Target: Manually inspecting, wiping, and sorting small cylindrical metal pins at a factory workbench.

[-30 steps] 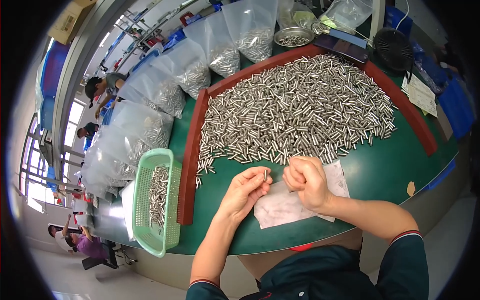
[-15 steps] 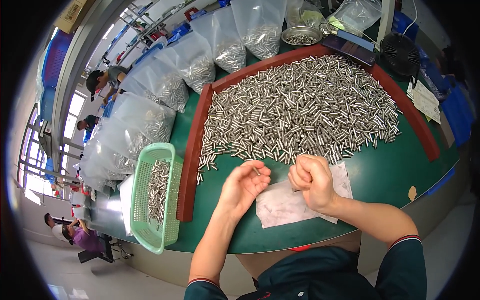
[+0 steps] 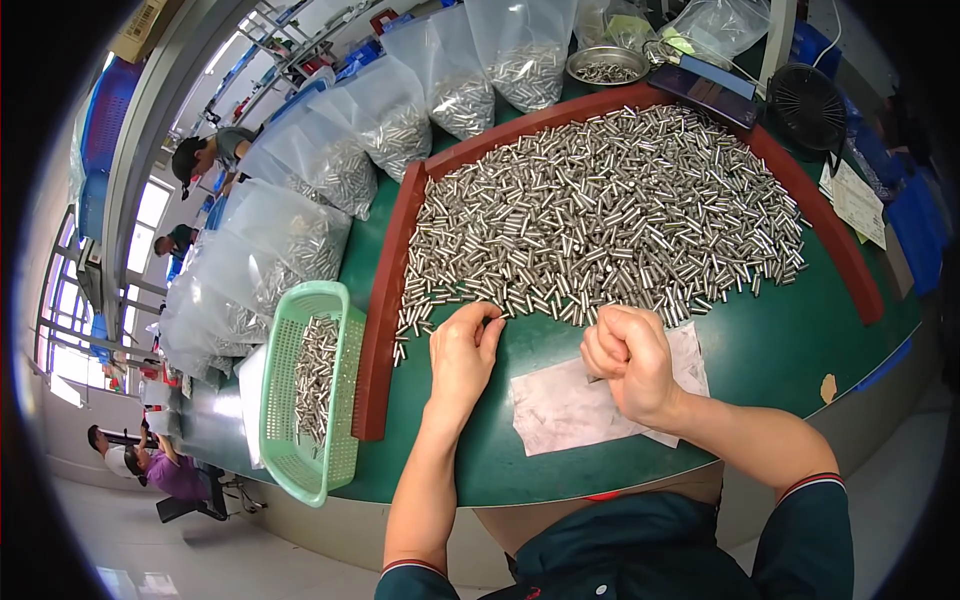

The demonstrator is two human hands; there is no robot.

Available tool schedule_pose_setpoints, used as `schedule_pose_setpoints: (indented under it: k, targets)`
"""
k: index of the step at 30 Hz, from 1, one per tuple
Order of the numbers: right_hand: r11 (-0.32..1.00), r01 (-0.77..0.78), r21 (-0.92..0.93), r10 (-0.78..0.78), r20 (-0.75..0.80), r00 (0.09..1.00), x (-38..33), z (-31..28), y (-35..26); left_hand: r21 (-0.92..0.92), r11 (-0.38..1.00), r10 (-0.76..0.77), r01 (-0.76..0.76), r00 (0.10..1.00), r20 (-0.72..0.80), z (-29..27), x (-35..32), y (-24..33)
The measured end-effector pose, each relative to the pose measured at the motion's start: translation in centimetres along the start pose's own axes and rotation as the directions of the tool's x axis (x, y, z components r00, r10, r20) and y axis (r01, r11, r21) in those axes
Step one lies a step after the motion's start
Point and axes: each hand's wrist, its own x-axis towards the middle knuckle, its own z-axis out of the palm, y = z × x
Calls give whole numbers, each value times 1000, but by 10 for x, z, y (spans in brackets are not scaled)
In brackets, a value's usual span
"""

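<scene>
A wide heap of short shiny metal pins covers the green table ahead of me. At the heap's near left edge, my left hand has thumb and fingers pinched together, its tips right beside the closest pins. Whether a pin is between them is hidden. My right hand is curled into a fist in front of the heap, above a smudged whitish cloth. Its fingers hide whatever they hold; only a small dark spot shows under them.
A red-brown rail borders the heap. Left of it stands a green basket with more pins. Several pin-filled clear bags line the far left. At the back are a metal bowl, a dark phone-like device and a black fan.
My left hand has turned over, palm down, and moved left and forward to the heap's edge; earlier its palm was up with a pin at the fingertips. My right fist has barely moved.
</scene>
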Motion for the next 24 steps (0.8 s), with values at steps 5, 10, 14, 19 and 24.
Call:
schedule_pose_setpoints:
  k: [5, 10, 14, 19, 24]
  targets:
    - [999, -14, 41, 14, -8, 1000, 0, -4, 1, -446, 862, -154, 241, 963, 223, -2, -6, 4]
    - [999, 22, 43, -22, -8, 1000, 1, -5, 0, -401, 869, -77, 289, 880, 468, -4, -21, 34]
    - [990, 105, 96, -103, -23, 994, 4, -2, -2, -269, 957, 14, 109, 907, 420, 1, -27, 44]
    - [995, 48, 93, -47, -16, 999, 5, -2, 5, -233, 971, 45, 52, 919, 391, 3, -27, 49]
    - [996, 36, 80, -36, -10, 999, 4, -2, 6, -213, 976, 44, 43, 922, 384, 2, -28, 50]
